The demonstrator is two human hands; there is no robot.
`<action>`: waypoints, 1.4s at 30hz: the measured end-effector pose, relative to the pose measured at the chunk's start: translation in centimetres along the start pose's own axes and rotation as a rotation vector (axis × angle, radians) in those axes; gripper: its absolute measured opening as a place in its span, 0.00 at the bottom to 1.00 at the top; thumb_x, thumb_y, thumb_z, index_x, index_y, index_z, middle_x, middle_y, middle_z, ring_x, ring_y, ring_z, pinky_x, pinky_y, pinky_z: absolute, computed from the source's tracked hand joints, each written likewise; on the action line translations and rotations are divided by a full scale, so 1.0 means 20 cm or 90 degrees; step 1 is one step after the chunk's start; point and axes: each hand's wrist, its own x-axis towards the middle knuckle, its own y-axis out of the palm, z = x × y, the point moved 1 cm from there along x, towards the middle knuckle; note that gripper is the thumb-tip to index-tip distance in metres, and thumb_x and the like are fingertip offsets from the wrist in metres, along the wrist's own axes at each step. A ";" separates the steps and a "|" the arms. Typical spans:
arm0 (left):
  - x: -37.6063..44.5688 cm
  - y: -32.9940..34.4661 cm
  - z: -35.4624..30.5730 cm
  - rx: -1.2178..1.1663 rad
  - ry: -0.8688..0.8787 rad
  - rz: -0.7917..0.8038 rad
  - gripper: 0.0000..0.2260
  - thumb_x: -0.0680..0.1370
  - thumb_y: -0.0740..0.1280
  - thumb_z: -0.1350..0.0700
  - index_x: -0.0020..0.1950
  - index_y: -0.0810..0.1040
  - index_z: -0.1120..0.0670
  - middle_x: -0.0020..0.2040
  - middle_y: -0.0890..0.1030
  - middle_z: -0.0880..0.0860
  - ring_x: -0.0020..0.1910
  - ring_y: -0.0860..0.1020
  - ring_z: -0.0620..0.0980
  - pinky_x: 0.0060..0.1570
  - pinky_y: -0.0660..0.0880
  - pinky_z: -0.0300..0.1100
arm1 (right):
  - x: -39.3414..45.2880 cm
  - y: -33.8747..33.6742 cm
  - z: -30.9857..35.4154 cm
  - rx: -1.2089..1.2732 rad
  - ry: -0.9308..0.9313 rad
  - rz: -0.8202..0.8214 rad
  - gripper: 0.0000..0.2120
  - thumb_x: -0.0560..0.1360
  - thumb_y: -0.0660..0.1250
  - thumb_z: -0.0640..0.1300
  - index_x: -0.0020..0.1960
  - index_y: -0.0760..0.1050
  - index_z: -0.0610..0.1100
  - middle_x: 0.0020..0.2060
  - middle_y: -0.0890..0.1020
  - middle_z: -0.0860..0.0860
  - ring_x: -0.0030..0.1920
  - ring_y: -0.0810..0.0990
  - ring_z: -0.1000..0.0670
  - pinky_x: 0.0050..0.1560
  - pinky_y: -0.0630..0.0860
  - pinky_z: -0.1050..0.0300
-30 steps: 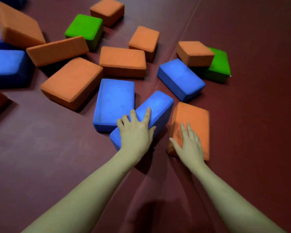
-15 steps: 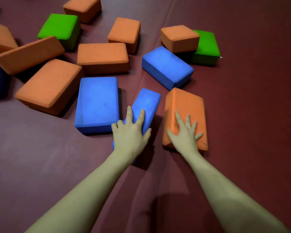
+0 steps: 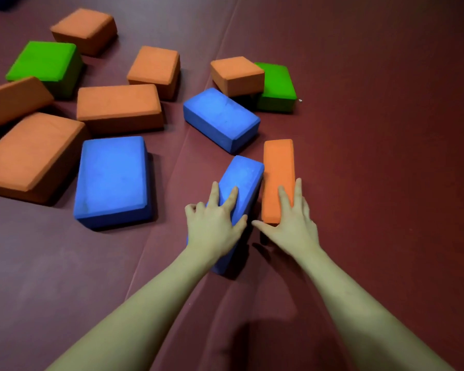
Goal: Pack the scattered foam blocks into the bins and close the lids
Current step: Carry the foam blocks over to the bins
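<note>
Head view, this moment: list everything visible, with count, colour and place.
orange blocks: seven, orange; six spread over the far left and centre, one on edge under the right hand.
blue blocks: three, blue; two flat mid-floor, one tilted under the left hand.
green blocks: two, green; far left and far centre-right.
floor mat: one, maroon, beneath everything.
left hand: grips the tilted blue block.
right hand: grips the orange block on edge.

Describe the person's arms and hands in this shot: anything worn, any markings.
Both forearms are bare as far as the frame's lower edge; no sleeve or cuff shows. The left hand and right hand wear no gloves. No watch, bracelet or ring is visible on the wrists or fingers, and no tattoos or other markings show. Fingernail detail is too small to tell.
</note>
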 end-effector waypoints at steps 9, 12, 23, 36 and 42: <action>-0.03 -0.06 0.05 -0.002 -0.039 -0.007 0.28 0.76 0.58 0.37 0.76 0.58 0.41 0.78 0.55 0.54 0.57 0.75 0.59 0.57 0.63 0.48 | -0.08 -0.02 0.01 0.028 -0.051 -0.042 0.36 0.76 0.65 0.57 0.78 0.52 0.51 0.78 0.42 0.44 0.71 0.61 0.37 0.63 0.69 0.46; -0.04 -0.24 0.07 -0.002 -0.050 -0.013 0.28 0.76 0.59 0.38 0.76 0.59 0.41 0.78 0.55 0.54 0.57 0.75 0.60 0.57 0.62 0.48 | -0.13 -0.17 0.11 0.042 -0.087 -0.042 0.33 0.77 0.64 0.57 0.77 0.55 0.54 0.78 0.44 0.43 0.70 0.63 0.36 0.63 0.69 0.45; -0.36 -1.47 0.11 -0.046 -0.142 0.002 0.28 0.77 0.60 0.40 0.76 0.60 0.42 0.78 0.56 0.56 0.57 0.75 0.60 0.58 0.63 0.50 | -0.60 -1.20 0.69 0.149 -0.189 0.014 0.32 0.74 0.69 0.55 0.75 0.60 0.58 0.78 0.47 0.45 0.72 0.62 0.37 0.64 0.70 0.44; -1.26 -2.81 0.11 -0.066 -0.346 -0.036 0.27 0.77 0.57 0.39 0.75 0.62 0.45 0.77 0.58 0.57 0.54 0.75 0.63 0.52 0.64 0.50 | -1.33 -2.32 1.37 0.144 -0.370 0.090 0.32 0.73 0.69 0.56 0.74 0.63 0.57 0.78 0.50 0.44 0.71 0.66 0.36 0.62 0.72 0.41; -1.92 -3.17 0.18 -0.055 -0.544 -0.085 0.27 0.78 0.58 0.39 0.77 0.57 0.42 0.78 0.54 0.56 0.61 0.72 0.61 0.58 0.64 0.49 | -1.82 -2.53 1.70 0.114 -0.569 0.152 0.32 0.74 0.69 0.56 0.75 0.62 0.55 0.78 0.49 0.43 0.70 0.66 0.35 0.63 0.70 0.42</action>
